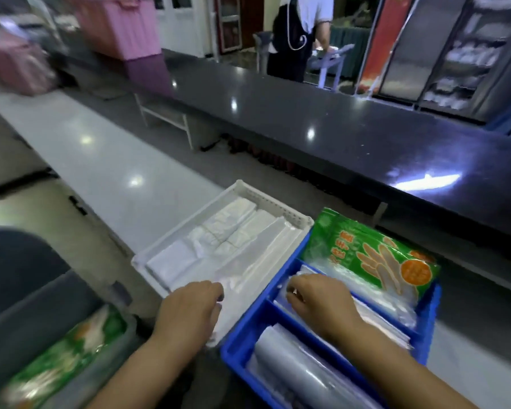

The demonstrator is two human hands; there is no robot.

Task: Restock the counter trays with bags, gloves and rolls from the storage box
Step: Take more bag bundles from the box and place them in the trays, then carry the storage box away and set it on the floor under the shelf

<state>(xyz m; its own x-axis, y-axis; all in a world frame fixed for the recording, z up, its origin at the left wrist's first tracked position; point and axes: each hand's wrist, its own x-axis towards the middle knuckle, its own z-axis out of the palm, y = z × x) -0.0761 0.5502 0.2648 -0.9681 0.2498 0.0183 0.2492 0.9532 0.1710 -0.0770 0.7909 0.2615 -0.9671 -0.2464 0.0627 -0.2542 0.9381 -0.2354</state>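
Observation:
A white tray (pixel 273 205) on the pale counter holds folded white bags (pixel 233 228) and flat clear bags (pixel 260 261). My left hand (pixel 189 308) rests on the near end of the clear bags, fingers curled on the plastic. To its right, a blue divided tray (pixel 242 340) holds a green glove pack (pixel 375 252) at the far end, clear bags in the middle slot and a clear roll (pixel 295 370) in the near slot. My right hand (pixel 319 296) presses down on the middle slot's clear bags. A grey storage box (pixel 42 326) at the lower left holds another green glove pack (pixel 68 358).
A black raised counter (pixel 337 128) runs across behind the trays. Pink crates (pixel 115 25) stand at its far left end. A person (pixel 298 33) stands beyond the counter near a chair. Glass-door coolers (pixel 455 54) line the back right.

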